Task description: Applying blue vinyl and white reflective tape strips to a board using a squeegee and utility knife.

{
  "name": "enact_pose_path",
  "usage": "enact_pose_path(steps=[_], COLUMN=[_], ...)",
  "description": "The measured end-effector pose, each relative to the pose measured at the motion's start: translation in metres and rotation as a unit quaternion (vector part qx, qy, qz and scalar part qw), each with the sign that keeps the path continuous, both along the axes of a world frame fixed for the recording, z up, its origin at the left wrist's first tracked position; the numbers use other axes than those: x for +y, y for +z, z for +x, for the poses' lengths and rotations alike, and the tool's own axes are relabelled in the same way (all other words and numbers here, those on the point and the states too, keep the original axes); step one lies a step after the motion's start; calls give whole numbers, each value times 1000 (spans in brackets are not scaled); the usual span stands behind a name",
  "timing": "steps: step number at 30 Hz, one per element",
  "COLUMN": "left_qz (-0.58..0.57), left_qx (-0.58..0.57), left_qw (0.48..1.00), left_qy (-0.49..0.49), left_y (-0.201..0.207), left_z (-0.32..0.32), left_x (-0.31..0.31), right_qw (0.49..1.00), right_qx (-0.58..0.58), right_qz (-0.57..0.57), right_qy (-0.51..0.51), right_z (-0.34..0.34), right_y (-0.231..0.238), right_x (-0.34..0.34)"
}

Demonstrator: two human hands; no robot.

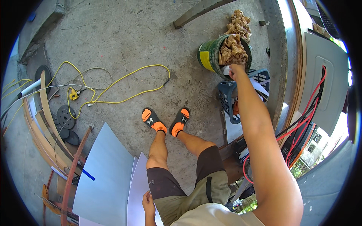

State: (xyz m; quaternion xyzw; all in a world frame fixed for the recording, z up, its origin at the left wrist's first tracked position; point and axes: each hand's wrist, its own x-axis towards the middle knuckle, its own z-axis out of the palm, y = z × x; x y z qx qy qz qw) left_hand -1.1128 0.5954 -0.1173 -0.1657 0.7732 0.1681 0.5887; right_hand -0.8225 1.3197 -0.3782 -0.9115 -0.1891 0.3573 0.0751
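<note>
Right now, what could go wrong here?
The brown paper is heaped up in the bucket, so some might spill if the right hand nudges it. The white thing that hand holds could slip and perhaps drop into the basket beside the bucket. The yellow cord lies in loose loops on the floor, where a foot could catch.
</note>
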Motion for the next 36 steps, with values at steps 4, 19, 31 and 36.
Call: enact_pose_path(steps=[4, 19, 31, 36], left_qz=[-2, 50, 24, -12], left_qx=[31, 111, 281, 240], left_qw=[1000, 991, 949, 968], left_qy=[-4, 49, 141, 76], left_y=[-1, 47, 129, 124], left_z=[-2, 51, 237, 355], left_x=[-22, -31, -75, -119], right_qw=[998, 793, 614, 459], right_qx=[-11, 136, 229, 196], right_qz=[54, 83, -175, -209], right_qy=[-14, 589, 735, 841], right_z=[-1, -148, -48, -137], right_y=[-29, 187, 208, 215], right_x=[-34, -314, -273, -297])
